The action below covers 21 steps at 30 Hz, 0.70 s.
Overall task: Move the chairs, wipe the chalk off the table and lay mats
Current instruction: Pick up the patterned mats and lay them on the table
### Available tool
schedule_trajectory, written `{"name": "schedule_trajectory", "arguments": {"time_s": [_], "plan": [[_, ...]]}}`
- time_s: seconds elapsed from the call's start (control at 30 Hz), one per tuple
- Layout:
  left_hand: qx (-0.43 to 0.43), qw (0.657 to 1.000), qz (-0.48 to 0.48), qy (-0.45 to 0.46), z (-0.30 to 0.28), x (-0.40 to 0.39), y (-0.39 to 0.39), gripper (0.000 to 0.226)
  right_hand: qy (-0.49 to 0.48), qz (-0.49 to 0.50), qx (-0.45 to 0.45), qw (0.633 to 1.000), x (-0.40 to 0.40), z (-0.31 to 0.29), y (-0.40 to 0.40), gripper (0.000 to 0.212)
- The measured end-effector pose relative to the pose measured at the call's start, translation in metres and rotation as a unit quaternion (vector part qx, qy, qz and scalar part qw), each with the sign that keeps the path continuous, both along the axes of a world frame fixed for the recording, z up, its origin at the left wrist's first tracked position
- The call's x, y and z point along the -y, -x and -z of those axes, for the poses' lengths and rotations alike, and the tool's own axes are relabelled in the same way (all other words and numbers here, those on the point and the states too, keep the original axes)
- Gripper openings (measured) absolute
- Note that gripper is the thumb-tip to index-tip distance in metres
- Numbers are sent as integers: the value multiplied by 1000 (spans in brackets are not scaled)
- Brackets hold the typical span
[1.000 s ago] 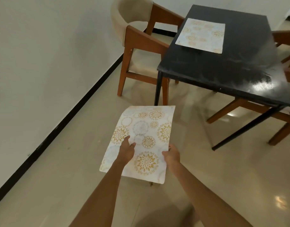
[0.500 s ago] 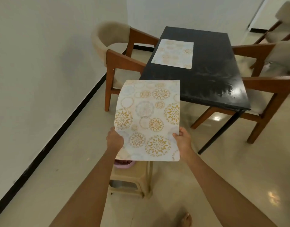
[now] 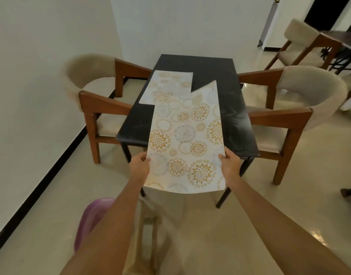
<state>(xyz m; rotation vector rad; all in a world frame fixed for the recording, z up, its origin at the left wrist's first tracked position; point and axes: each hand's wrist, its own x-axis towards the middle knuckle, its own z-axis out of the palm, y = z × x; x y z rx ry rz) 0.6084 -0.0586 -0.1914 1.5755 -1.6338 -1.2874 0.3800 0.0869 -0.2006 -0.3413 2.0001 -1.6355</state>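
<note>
One mat (image 3: 168,87) lay on the worktop (image 3: 233,108) (faint smears remained); left hand (image 3: 139,164) and right hand (image 3: 229,162) gripped the second mat (image 3: 187,139), unplaced.

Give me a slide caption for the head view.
Both hands carry a floral mat toward the black table.

Glossy black table (image 3: 236,116), wood-framed cloth-padded chairs (image 3: 99,108), shiny smooth floor (image 3: 289,205), patterned matt mat (image 3: 186,147)
</note>
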Motion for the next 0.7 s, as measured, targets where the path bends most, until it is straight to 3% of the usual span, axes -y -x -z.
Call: {"name": "schedule_trajectory", "arguments": {"time_s": [0.33, 0.53, 0.7], "plan": [[-41, 998, -17, 36, -7, 52, 168, 29, -4, 76, -18, 997, 48, 3, 161, 33], [-66, 997, -11, 24, 4, 126, 274, 30, -7, 96, -26, 995, 108, 9, 257, 30], [-55, 998, -14, -8, 16, 200, 355, 32, -70, 108, -44, 991, 182, 21, 341, 30]]}}
